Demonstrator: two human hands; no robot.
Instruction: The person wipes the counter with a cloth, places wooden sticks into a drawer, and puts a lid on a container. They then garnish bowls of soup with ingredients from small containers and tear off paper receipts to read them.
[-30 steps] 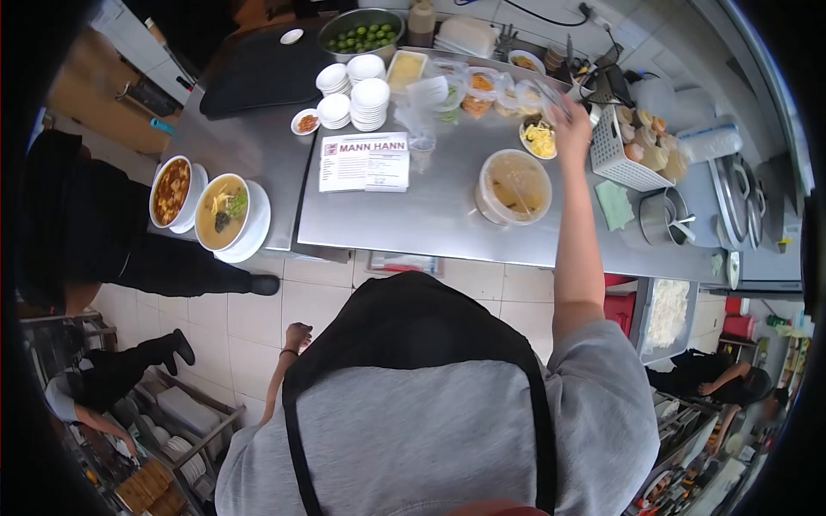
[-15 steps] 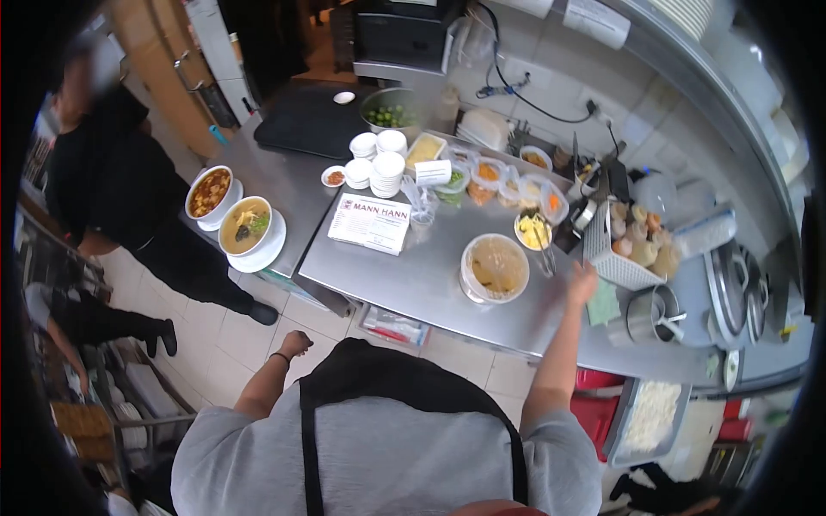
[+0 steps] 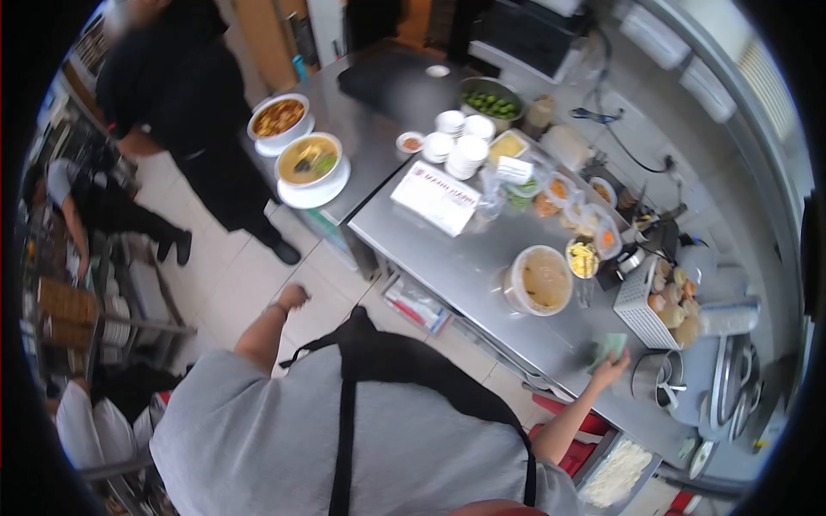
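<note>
Low on the right of the head view, my right hand (image 3: 612, 370) grips a pale green cloth (image 3: 609, 347) over the steel counter (image 3: 482, 249). A metal pot (image 3: 657, 377) with a handled utensil stands just right of that hand. My left hand (image 3: 293, 297) hangs in the air over the floor, away from the counter, its fingers curled in with nothing visible in them. A clear tub of broth (image 3: 539, 280) sits on the counter, and a small bowl of yellow pieces (image 3: 582, 258) stands beside it.
Two soup bowls, one red (image 3: 280, 119) and one with toppings (image 3: 310, 162), stand on the left counter. White cups (image 3: 467, 156), a printed box (image 3: 436, 198) and a white basket of bottles (image 3: 641, 310) line the worktop. A person in black (image 3: 194, 95) stands at left.
My view has shifted and turned. My right hand has moved down and toward me from beside the basket and has taken hold of the green cloth, which lay on the counter before.
</note>
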